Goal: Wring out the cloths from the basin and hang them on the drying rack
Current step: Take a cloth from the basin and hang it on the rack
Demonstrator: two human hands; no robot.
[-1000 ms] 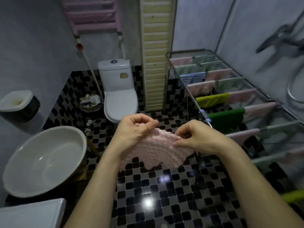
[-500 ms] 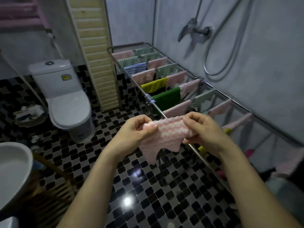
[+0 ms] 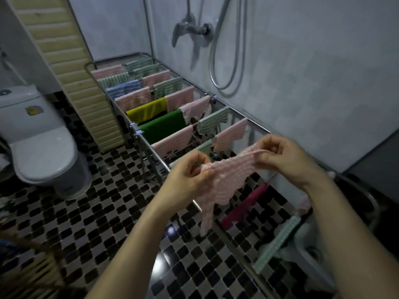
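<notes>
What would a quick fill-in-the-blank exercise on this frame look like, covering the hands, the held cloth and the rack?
1. The left hand and the right hand pinch a striped cloth coloured white and ____.
2. In the head view, the toilet stands to the ____ of the drying rack.
3. Of the yellow cloth and the green cloth on the rack, the one nearer the person is ____.

Missing words: pink; left; green.
</notes>
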